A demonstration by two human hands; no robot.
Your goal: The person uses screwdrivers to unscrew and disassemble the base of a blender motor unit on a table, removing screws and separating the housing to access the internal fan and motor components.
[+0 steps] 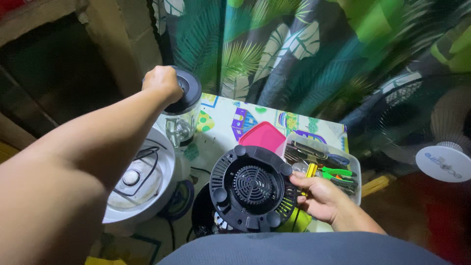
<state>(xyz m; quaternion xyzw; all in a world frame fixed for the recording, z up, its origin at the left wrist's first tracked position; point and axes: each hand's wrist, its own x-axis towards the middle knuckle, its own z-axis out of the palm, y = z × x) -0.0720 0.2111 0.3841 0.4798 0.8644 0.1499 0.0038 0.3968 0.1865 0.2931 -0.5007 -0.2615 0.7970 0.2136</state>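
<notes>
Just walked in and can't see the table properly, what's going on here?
A person stands at a small table with a patterned cloth. The left hand grips the dark lid of a clear blender jar. The right hand holds the edge of a round black vented base, turned underside up. Beside it sits a clear box of hand tools with a pink lid.

A: what've we got on the table [223, 115]?
B: we see a blender jar [180, 122] at the back left corner, a pink lid [262, 136] mid-back, and a clear tool box [354, 169] along the right edge.
</notes>
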